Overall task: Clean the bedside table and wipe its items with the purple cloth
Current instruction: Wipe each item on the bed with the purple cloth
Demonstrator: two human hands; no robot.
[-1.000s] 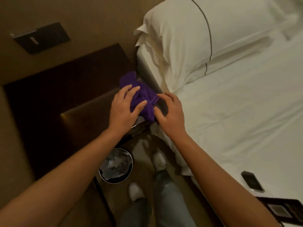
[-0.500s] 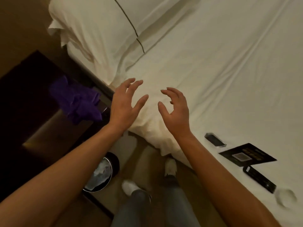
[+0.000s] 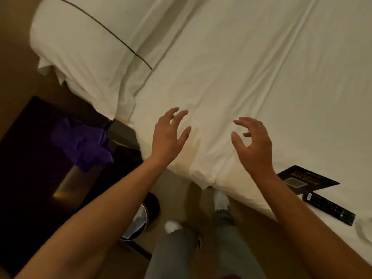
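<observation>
1. Purple cloth (image 3: 84, 143) lies crumpled on the dark bedside worktop (image 3: 30, 158), at about nine o'clock in the view, just beside the bed's edge; neither hand touches it.
2. Left hand (image 3: 169, 135) hangs over the white bed sheet (image 3: 241, 77) near the centre, fingers spread and loosely bent, grasping nothing.
3. Right hand (image 3: 253, 143) hangs at about three o'clock from the left one, well apart from the cloth, fingers loosely curled, also released and empty.
4. White pillow (image 3: 90, 47) with a thin dark line across it sits at eleven o'clock, its corner overhanging the worktop side.
5. Black card (image 3: 306, 180) and a black remote control (image 3: 328, 208) lie touching on the sheet at four o'clock, by the right forearm.
6. Round waste bin (image 3: 138, 222) stands on the floor at six o'clock, beside the person's white shoes (image 3: 221, 200) and grey trousers (image 3: 175, 254).
</observation>
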